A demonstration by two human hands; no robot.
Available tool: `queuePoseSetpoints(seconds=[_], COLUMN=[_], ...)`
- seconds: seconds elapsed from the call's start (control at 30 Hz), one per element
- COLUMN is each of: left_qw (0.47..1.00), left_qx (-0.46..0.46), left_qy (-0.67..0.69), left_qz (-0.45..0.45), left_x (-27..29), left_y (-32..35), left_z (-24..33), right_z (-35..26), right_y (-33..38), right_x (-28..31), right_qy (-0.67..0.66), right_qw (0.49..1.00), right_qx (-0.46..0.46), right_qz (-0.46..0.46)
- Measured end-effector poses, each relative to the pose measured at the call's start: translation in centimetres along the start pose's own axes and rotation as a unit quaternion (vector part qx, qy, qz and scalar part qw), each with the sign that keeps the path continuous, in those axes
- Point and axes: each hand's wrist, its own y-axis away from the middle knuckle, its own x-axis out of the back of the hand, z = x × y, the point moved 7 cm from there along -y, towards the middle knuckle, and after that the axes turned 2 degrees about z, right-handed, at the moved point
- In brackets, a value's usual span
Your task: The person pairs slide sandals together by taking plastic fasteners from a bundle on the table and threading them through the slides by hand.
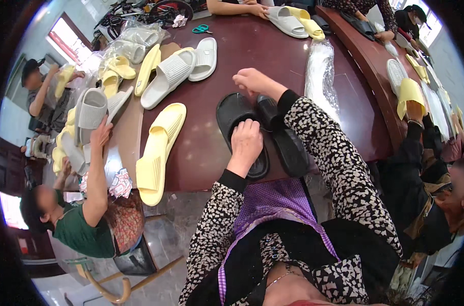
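A pair of black slippers lies on the dark red table in front of me. My left hand [246,143] rests on the left black slipper [229,109], its bent fingers gripping at the strap opening. Beside it is the right black slipper [292,153], its strap partly under my right sleeve. Above the pair hangs my right hand [257,84], fingers pinched together; what they hold, if anything, is too small to make out. To the left lies a pale yellow slipper [160,153], overhanging the table's near edge.
Grey slippers [169,79] and another yellow slipper [148,69] lie to the far left, near teal scissors [202,29]. A plastic-wrapped bundle of white strips [321,76] lies at right. Co-workers handle slippers on both sides and across the table [242,61].
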Motion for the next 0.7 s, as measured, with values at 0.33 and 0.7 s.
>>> queuePoseSetpoints(seconds=[0.33, 0.7], left_qw=[1.000, 0.996], left_qx=[0.019, 0.044], left_qy=[0.020, 0.058], left_qz=[-0.013, 0.051], left_x=[0.2, 1.7], left_y=[0.4, 0.3], left_z=[-0.5, -0.3], right_z=[-1.1, 0.3], right_y=[0.1, 3.9], right_x=[-3.8, 4.3], right_qy=[0.354, 0.255], right_qw=[0.897, 0.950], right_qx=[0.208, 0.140], right_qz=[-0.161, 0.114])
